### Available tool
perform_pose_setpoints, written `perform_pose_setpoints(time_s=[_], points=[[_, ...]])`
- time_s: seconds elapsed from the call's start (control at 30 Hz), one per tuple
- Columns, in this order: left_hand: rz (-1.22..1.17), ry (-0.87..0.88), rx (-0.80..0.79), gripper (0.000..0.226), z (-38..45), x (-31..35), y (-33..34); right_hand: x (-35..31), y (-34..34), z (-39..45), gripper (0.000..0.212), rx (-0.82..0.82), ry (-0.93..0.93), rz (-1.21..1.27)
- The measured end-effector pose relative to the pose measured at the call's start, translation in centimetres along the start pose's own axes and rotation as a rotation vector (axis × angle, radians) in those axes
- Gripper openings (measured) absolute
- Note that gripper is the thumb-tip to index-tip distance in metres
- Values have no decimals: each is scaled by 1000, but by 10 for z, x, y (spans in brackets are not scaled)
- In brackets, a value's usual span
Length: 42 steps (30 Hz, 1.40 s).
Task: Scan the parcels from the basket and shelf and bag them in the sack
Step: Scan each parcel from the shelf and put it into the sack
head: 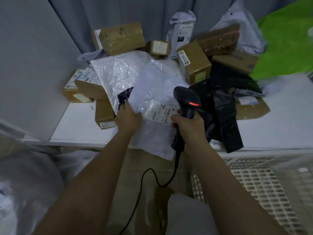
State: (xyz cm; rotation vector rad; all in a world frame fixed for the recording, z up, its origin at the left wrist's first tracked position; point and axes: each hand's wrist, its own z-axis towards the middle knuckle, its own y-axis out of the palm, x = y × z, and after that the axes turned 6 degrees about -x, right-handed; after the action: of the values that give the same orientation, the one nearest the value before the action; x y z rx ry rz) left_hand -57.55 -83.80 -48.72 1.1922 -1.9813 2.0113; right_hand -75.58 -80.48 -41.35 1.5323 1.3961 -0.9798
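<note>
We see our left hand (pixel 128 116) gripping the left edge of a white mailer (pixel 152 106), fingers (pixel 124 106) curled under its edge and thumb on top. The mailer lies on the shelf (pixel 81 126), its lower end hanging over the front lip. Its label (pixel 160 112) faces up, just beside our right hand (pixel 189 126). Our right hand is wrapped tight round the handle of a black scanner (pixel 187 100); the scanner head sits above the label's right side, with a red light lit on its top. The scanner cable (pixel 145 180) loops down between our forearms. Behind the mailer lies a crinkled clear-white bag (pixel 118 73), partly under it, with a dark item (pixel 124 97) showing between the two. Brown boxes (pixel 122 38) are heaped along the back of the shelf, more boxes at left (pixel 91 89), one with a label reading "67 2" near the front. Another box (pixel 194 65) stands tilted right of centre, touching black bags (pixel 221 106) that drape to the shelf front. Two grey-white mailers (pixel 182 31) lean against the back wall. A green bag (pixel 286 43) fills the upper right corner. A white lattice basket (pixel 264 187) stands at lower right, below the shelf; its contents are too blurred to tell. At lower left is a pale, blurred mass, likely the sack (pixel 28 184); we cannot tell its opening.
</note>
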Motion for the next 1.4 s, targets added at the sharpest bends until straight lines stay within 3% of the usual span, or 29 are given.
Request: perform_pose_setpoints(time_s=[0.13, 0.23, 0.3, 0.53, 0.67, 0.9, 1.13, 1.23, 1.33, 1.4], points=[[62, -66, 94, 68, 11, 3, 2, 4, 0, 5, 16, -18, -12, -26], [28, 71, 161, 39, 15, 9, -5, 6, -1, 4, 14, -15, -9, -43], [-171, 187, 211, 20, 13, 18, -15, 7, -1, 4, 13, -10, -17, -62], [-439, 340, 405, 13, -21, 42, -98, 8, 1, -9, 20, 31, -38, -80], [-653, 305, 414, 11, -63, 27, -152, 0, 12, -29, 16, 28, -57, 20], [-787, 214, 369, 18, -161, -48, -208, -6, 47, -85, 17, -82, -80, 119], [-985, 26, 336, 6, -230, -115, -225, 1, 74, -124, 22, -314, -115, -46], [-901, -138, 326, 17, -234, -144, -215, 1, 83, -133, 22, -320, -217, -186], [-867, -247, 276, 54, -233, -173, -199, 3, 86, -139, 19, -388, -378, -344], [-714, -246, 259, 69, -231, -182, -193, 7, 88, -139, 21, -473, -441, -450]])
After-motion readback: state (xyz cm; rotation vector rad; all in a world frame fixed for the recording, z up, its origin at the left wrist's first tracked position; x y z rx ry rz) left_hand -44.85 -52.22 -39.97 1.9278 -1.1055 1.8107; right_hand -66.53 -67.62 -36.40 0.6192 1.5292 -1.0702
